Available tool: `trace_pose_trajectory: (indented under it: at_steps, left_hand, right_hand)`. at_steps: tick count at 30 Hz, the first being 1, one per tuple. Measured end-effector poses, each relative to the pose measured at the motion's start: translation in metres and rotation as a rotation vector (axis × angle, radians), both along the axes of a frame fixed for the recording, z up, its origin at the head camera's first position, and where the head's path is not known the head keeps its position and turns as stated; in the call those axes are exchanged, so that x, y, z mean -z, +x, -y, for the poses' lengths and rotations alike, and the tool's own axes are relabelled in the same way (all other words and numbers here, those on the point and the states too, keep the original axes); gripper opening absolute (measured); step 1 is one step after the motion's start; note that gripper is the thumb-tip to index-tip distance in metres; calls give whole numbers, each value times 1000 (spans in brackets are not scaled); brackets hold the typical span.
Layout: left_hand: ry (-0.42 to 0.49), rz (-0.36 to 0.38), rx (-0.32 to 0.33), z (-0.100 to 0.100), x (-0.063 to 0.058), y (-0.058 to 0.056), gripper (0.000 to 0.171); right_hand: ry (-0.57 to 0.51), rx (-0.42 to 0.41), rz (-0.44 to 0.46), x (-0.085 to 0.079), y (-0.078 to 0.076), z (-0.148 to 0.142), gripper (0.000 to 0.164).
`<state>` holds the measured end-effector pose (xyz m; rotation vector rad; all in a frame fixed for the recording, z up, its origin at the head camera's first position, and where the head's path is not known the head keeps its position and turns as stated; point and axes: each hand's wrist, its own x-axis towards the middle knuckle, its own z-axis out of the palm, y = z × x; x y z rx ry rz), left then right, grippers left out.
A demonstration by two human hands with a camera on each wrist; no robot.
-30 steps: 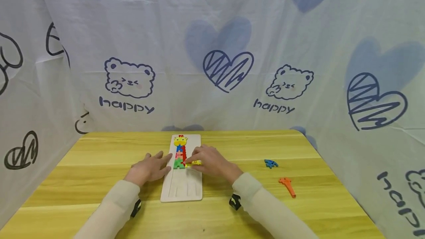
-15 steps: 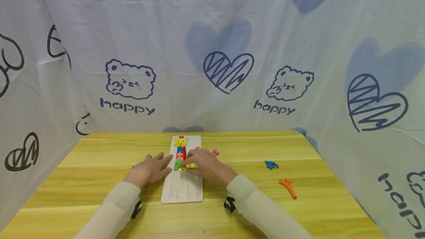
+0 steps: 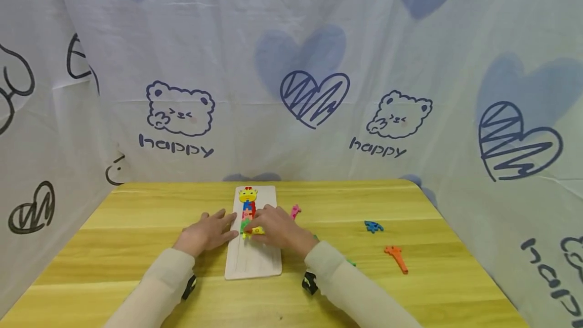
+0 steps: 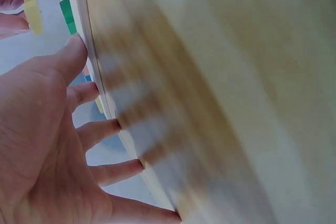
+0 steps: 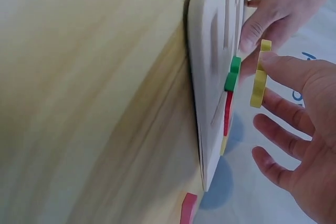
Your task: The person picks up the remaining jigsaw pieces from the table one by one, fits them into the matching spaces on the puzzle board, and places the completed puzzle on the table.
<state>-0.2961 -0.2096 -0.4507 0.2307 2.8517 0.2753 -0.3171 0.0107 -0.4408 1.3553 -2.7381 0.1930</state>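
A white puzzle board (image 3: 252, 264) lies on the wooden table, with a yellow giraffe head (image 3: 248, 195) at its far end. Below the head run blue, pink and red pieces, then a green piece (image 5: 231, 80). My left hand (image 3: 205, 235) lies beside the board, its spread fingertips touching the left edge. Over the board's middle, my right hand (image 3: 279, 228) pinches a yellow puzzle piece (image 5: 259, 85) between thumb and index finger. In the right wrist view this piece is held above the board, near the green piece. The other right fingers are bent loosely.
On the table to the right lie a blue piece (image 3: 374, 226) and an orange long-legged piece (image 3: 397, 258). A pink piece (image 3: 295, 211) sits just behind my right hand. Green bits (image 3: 351, 263) peek out by the right sleeve. A patterned curtain (image 3: 291, 156) stands behind the table.
My right hand has moved left and slightly nearer with the yellow piece, over the green section. The pink piece and green bits have come into view. The left hand stays at the board's edge.
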Motion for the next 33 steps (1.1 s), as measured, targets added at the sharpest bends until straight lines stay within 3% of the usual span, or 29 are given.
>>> trace_pose_trajectory:
  at_steps: [23,33]
  left_hand:
    - [-19,-3,-2,0,3,-1,66]
    - [-23,-3,4,-1,0,-1,65]
  right_hand:
    - [52,42,11,11,-3,12,27]
    - [54,67,9,8,0,18,29]
